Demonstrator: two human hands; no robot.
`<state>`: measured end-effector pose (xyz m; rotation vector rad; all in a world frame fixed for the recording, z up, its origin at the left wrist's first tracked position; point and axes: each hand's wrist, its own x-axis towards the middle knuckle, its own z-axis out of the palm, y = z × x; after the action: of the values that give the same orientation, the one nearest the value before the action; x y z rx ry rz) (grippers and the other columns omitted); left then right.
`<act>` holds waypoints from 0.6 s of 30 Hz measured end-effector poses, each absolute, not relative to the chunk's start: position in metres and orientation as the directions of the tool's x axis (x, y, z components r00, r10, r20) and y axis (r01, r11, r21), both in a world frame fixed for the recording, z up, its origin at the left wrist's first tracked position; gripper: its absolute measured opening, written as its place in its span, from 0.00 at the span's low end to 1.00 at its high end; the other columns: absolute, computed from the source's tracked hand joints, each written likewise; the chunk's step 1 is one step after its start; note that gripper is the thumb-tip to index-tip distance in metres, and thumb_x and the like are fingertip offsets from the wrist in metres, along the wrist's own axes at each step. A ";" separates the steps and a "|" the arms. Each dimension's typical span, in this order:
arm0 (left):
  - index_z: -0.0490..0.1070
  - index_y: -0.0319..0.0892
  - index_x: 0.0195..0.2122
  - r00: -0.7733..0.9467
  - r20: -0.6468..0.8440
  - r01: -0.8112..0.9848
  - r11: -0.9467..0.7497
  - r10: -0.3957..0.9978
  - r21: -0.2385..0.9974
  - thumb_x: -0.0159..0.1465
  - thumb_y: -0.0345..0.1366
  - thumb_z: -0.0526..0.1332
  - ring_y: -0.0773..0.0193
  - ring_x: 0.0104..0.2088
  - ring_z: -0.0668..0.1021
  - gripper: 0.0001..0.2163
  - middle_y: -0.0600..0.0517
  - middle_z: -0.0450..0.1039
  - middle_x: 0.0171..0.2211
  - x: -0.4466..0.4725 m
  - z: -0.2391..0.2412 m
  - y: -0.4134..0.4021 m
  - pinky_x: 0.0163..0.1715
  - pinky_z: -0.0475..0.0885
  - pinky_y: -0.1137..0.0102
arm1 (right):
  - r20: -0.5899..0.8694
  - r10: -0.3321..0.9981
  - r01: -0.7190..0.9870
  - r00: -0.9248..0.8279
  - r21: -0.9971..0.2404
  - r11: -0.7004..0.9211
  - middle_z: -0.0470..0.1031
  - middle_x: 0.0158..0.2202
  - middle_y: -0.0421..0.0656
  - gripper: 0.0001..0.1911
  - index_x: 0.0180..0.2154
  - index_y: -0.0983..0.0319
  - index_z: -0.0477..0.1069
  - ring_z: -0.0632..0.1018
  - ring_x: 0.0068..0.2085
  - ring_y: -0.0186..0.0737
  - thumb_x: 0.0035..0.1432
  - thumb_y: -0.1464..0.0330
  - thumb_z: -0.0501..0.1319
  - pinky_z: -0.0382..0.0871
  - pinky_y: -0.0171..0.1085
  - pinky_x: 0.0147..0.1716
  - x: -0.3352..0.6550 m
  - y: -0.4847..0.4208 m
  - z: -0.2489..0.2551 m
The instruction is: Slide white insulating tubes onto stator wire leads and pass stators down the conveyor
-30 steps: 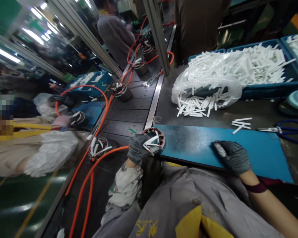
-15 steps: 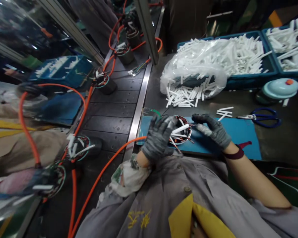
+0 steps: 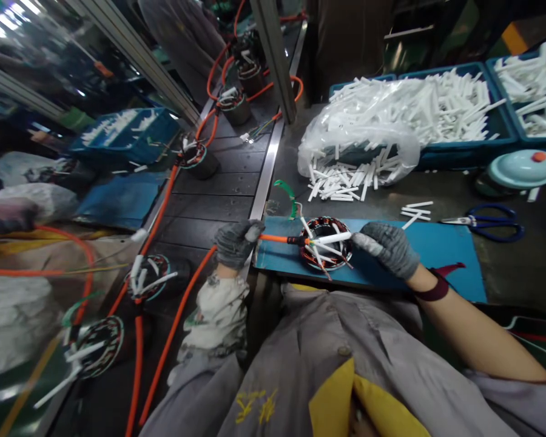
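Stator (image 3: 325, 243) sits on blue mat (image 3: 437, 249) at bench edge. Our left hand (image 3: 235, 241) closed on orange cable (image 3: 273, 238); right hand (image 3: 388, 246) pinches white sleeve (image 3: 341, 237) at stator rim. Risk — cable tug drags stator off mat, sleeves slip out.

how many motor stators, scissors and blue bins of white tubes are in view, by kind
motor stators: 6, one on the blue mat under the right hand, five on the conveyor belt
scissors: 1
blue bins of white tubes: 3
total: 10
The left hand holds the orange cable.
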<state>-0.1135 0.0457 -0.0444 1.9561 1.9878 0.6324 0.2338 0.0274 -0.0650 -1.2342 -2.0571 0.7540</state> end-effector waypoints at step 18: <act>0.80 0.45 0.45 0.652 -0.037 0.696 -0.579 0.757 0.423 0.70 0.47 0.56 0.58 0.44 0.80 0.15 0.50 0.82 0.41 -0.009 -0.002 0.048 0.58 0.67 0.58 | 0.291 0.753 0.157 -0.591 -0.874 0.461 0.79 0.54 0.46 0.19 0.51 0.55 0.77 0.77 0.57 0.44 0.67 0.55 0.56 0.69 0.46 0.59 0.242 0.041 -0.069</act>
<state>-0.0091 0.0478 -0.0015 2.4691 1.1443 0.2068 0.2420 0.0408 -0.0688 -0.7550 -2.0272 1.1160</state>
